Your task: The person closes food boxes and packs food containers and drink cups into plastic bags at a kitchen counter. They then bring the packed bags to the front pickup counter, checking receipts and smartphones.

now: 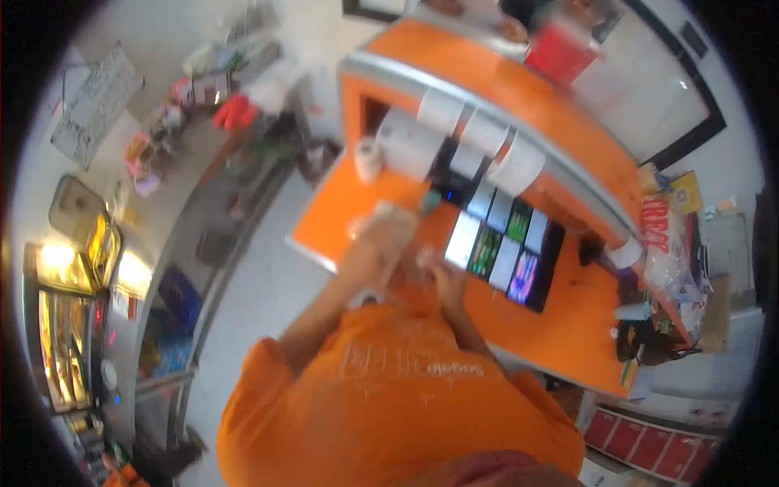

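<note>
My left hand (367, 250) is in front of my chest, over the near side of the orange counter (329, 199). Its blurred fingers are closed around a pale brownish, see-through-looking item (398, 226), whose kind I cannot make out. Close beside it, my right hand (446, 280) pinches at something small and whitish at the lower side of that item. A small teal round object (431, 200) shows just beyond my hands. To the right of them, a flat screen (507, 252) with several bright panels lies on the counter.
Paper rolls (367, 158) and a black device (454, 174) stand under the raised orange ledge (503, 81). Beyond it, a person holds something red (560, 53). Bags and papers (665, 243) crowd the right end. A long metal-edged counter (174, 235) runs along the left.
</note>
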